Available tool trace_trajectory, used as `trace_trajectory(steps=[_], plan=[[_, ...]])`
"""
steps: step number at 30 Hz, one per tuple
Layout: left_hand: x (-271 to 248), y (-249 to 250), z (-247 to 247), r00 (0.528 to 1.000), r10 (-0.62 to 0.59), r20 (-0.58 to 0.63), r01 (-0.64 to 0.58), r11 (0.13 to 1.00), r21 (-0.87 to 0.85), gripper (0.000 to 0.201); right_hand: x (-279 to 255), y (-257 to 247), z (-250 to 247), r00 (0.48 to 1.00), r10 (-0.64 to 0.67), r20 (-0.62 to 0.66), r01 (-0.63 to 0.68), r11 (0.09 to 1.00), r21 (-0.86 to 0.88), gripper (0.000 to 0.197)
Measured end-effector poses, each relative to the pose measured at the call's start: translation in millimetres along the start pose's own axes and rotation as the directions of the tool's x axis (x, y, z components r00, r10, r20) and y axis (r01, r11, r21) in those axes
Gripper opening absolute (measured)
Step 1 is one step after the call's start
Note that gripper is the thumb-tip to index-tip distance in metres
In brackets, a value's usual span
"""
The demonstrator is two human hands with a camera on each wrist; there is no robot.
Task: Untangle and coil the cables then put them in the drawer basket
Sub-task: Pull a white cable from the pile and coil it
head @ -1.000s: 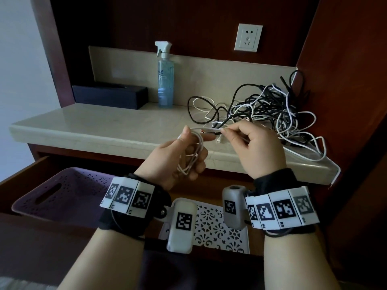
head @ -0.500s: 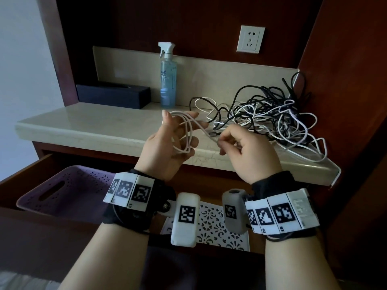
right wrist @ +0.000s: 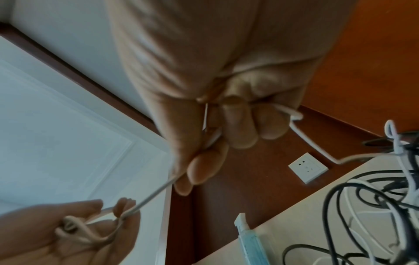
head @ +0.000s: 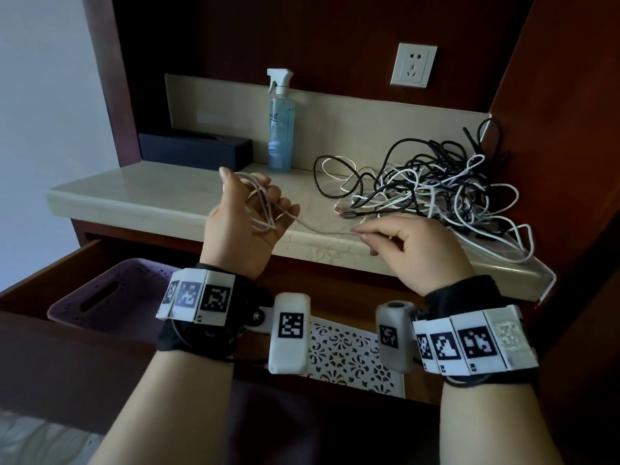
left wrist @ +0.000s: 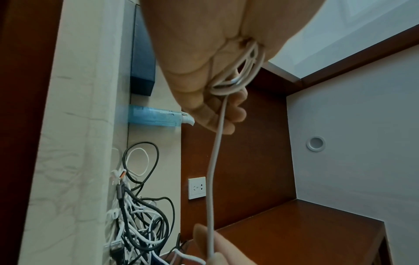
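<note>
My left hand (head: 250,209) is raised over the counter's front edge with loops of a white cable (head: 260,204) wound round its palm and curled fingers; the left wrist view shows the coil (left wrist: 240,75) in the palm. A straight run of the same cable (head: 322,229) stretches right to my right hand (head: 375,234), which pinches it between thumb and forefinger (right wrist: 204,166). A tangle of black and white cables (head: 436,193) lies on the counter at the right. The purple drawer basket (head: 100,297) sits in the open drawer at lower left.
A blue spray bottle (head: 281,129) and a dark box (head: 194,149) stand at the back of the marble counter (head: 134,196). A white patterned basket (head: 349,357) lies in the drawer between my wrists. A wall socket (head: 413,65) is above; a wooden side panel bounds the right.
My hands have drawn apart: the left rose and shifted left with the coil, the right dropped and moved right, so the white cable now runs straight between them.
</note>
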State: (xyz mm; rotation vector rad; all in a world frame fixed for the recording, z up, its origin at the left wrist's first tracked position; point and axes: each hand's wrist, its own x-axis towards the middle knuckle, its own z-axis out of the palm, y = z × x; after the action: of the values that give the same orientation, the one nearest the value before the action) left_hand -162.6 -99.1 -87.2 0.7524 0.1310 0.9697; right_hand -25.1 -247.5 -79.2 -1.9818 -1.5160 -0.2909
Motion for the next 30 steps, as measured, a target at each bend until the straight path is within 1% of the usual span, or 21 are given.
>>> trace_trajectory(steps=[2, 4, 8, 10, 12, 14, 15, 17, 18, 21, 25, 27, 29, 30], plan=[[-1.0, -0.1, 0.9, 1.0, 0.0, -0.016, 0.001, 0.999, 0.046, 0.052, -0.1, -5.9, 1.7, 0.997, -0.056, 0.045, 0.057, 0.998, -0.021, 0.017], [-2.4, -1.6, 3.0, 1.0, -0.013, -0.007, 0.014, 0.995, 0.103, 0.051, 0.2, -11.5, 5.2, 0.992, -0.103, 0.079, 0.107, 0.994, -0.037, 0.015], [-6.9, -7.9, 6.1, 0.998, -0.045, 0.053, 0.026, 0.949, 0.315, 0.044, 2.7, -20.3, 7.7, 0.982, -0.174, 0.072, 0.173, 0.985, 0.015, 0.01], [-10.8, -10.4, 7.2, 0.992, -0.093, 0.087, 0.047, 0.905, 0.423, 0.043, 4.2, -22.1, 7.4, 0.978, -0.205, 0.04, 0.203, 0.978, 0.053, 0.01], [-15.5, -12.2, 8.6, 0.982, -0.161, 0.104, 0.088, 0.861, 0.502, 0.046, 5.9, -22.8, 7.4, 0.968, -0.25, -0.031, 0.251, 0.965, 0.073, 0.017], [-18.0, -14.0, 7.2, 0.969, -0.214, 0.122, 0.114, 0.828, 0.55, 0.054, 7.4, -23.7, 8.3, 0.958, -0.269, -0.098, 0.277, 0.958, 0.08, 0.028], [-17.9, -15.4, 5.1, 0.964, -0.231, 0.132, 0.116, 0.812, 0.572, 0.059, 8.4, -23.7, 9.1, 0.955, -0.269, -0.127, 0.281, 0.956, 0.085, 0.03], [-17.3, -18.5, 1.6, 0.953, -0.262, 0.154, 0.121, 0.791, 0.599, 0.067, 10.0, -23.1, 10.9, 0.944, -0.271, -0.187, 0.29, 0.953, 0.081, 0.031], [-17.9, -20.0, 1.5, 0.942, -0.285, 0.176, 0.132, 0.798, 0.588, 0.068, 10.5, -22.5, 11.8, 0.938, -0.27, -0.216, 0.291, 0.954, 0.069, 0.035], [-21.0, -23.3, 6.1, 0.898, -0.356, 0.259, 0.161, 0.813, 0.56, 0.069, 12.9, -22.0, 13.8, 0.931, -0.252, -0.264, 0.273, 0.961, 0.045, 0.04], [-22.3, -26.9, 8.3, 0.848, -0.429, 0.312, 0.169, 0.776, 0.607, 0.063, 14.8, -18.0, 8.4, 0.913, -0.292, -0.284, 0.307, 0.952, 0.01, 0.034], [-19.5, -26.2, 6.4, 0.835, -0.456, 0.308, 0.196, 0.769, 0.608, 0.063, 14.5, -10.2, 0.0, 0.935, -0.255, -0.246, 0.278, 0.959, 0.06, 0.026], [-14.9, -25.0, 3.4, 0.825, -0.477, 0.301, 0.239, 0.779, 0.58, 0.069, 13.9, 0.8, -6.8, 0.956, -0.208, -0.204, 0.236, 0.964, 0.12, 0.015], [-13.5, -24.0, 1.9, 0.82, -0.486, 0.303, 0.255, 0.783, 0.567, 0.072, 13.4, 4.4, -8.8, 0.957, -0.202, -0.209, 0.232, 0.964, 0.128, 0.013]])
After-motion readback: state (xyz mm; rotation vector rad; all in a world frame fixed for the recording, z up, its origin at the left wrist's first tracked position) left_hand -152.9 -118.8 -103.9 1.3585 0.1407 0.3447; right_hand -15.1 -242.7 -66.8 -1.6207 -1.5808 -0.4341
